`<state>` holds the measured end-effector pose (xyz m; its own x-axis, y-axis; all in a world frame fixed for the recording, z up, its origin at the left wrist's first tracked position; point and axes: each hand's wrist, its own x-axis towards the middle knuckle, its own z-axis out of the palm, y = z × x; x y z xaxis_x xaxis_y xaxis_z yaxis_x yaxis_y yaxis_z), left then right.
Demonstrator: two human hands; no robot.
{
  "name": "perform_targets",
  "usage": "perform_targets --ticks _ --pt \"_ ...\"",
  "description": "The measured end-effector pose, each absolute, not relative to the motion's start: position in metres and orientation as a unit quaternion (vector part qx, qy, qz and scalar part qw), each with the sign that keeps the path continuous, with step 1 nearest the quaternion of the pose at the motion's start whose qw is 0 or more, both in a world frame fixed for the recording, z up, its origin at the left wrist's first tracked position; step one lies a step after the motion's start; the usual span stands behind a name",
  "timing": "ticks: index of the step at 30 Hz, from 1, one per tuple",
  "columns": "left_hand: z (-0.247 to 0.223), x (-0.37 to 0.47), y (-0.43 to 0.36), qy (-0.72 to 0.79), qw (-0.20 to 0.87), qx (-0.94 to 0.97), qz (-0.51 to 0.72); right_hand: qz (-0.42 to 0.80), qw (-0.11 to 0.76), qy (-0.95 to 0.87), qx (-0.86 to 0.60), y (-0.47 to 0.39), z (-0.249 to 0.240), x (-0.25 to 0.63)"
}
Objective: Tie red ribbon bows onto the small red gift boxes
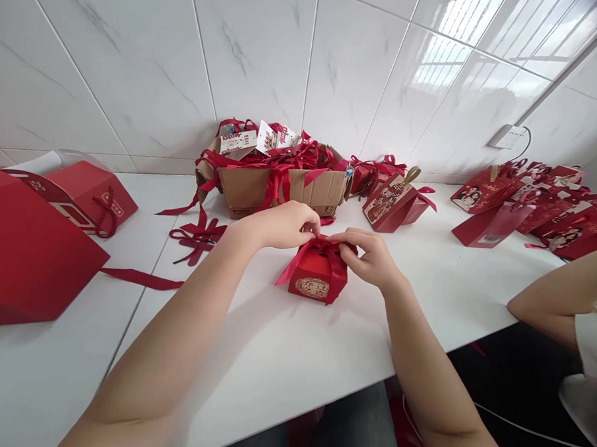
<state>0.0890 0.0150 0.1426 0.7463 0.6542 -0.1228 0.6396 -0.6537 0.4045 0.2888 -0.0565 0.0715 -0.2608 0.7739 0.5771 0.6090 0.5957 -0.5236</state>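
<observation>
A small red gift box (309, 281) with gold characters on its front stands on the white table (265, 358) before me. Red ribbon (335, 265) runs over its top, and one tail hangs down at the left. My left hand (298, 225) is at the top of the box, its fingertips pinched on the ribbon. From the other side, my right hand (367, 252) grips the ribbon between thumb and fingers at the box's upper right corner. Fingers partly hide the knot or bow there.
Behind the box, a cardboard carton (257, 189) overflows with red ribbons and tags. Loose ribbon (144, 278) lies at left near large red boxes (35, 257). Finished-looking red boxes (392, 202) stand at right. A co-worker's arm (567, 296) rests on the table's right edge.
</observation>
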Motion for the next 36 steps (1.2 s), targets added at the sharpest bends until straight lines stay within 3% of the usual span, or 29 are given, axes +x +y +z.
perform_targets --ticks 36 --pt "0.1368 0.0853 0.0237 0.369 0.217 0.902 0.048 0.113 0.392 -0.798 -0.443 -0.0613 0.0742 0.2904"
